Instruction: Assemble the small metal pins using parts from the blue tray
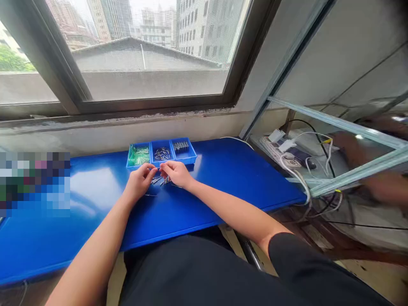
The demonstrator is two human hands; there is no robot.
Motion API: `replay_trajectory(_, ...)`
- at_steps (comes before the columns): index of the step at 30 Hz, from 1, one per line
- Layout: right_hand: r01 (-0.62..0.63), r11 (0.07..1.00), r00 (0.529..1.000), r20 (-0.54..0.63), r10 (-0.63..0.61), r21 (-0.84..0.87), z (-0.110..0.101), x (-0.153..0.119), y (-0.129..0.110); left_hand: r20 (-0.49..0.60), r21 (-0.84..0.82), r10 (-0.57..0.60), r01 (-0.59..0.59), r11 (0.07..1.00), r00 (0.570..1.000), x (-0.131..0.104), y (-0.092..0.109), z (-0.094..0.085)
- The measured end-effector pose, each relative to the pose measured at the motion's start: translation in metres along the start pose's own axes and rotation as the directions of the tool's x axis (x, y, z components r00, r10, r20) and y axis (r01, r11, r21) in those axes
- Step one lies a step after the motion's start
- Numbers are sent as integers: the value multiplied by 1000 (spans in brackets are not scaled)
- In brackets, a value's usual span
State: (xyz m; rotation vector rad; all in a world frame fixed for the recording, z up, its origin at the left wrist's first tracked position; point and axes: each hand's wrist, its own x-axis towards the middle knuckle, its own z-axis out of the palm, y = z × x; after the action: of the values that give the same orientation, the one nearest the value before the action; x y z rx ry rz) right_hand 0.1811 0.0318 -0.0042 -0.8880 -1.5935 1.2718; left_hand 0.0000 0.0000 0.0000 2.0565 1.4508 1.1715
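Observation:
My left hand [143, 177] and my right hand [177, 173] meet over the blue table, just in front of a blue three-part tray [193, 161]. The fingers of both are pinched together, tips nearly touching; whatever sits between them is too small to make out. Below the fingers lie several slim metal pieces [155, 180] on the tabletop, partly hidden by my hands. A thin metal rod [151, 195] rests nearer to me. In the tray, the left compartment holds green-and-clear plastic packets [140, 155], the middle one loose metal pins [162, 153], the right one small silvery parts [180, 145].
The blue table [229, 178] runs along the wall under a window [149, 76]. At right stands a metal frame [338, 117], with a power strip [283, 153] and white cables [299, 178] behind it. A blurred person's arm [360, 165] shows beyond. The far left is pixelated.

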Motion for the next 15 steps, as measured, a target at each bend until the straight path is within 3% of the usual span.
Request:
replay_trajectory(11,155,972,988,30,-152,-174,-1,-7,-6,18,39,59,-60,997,998,0,0,0)
replay_trajectory(15,147,966,989,11,-148,-211,-1,-7,-7,29,37,57,-58,998,998,0,1,1)
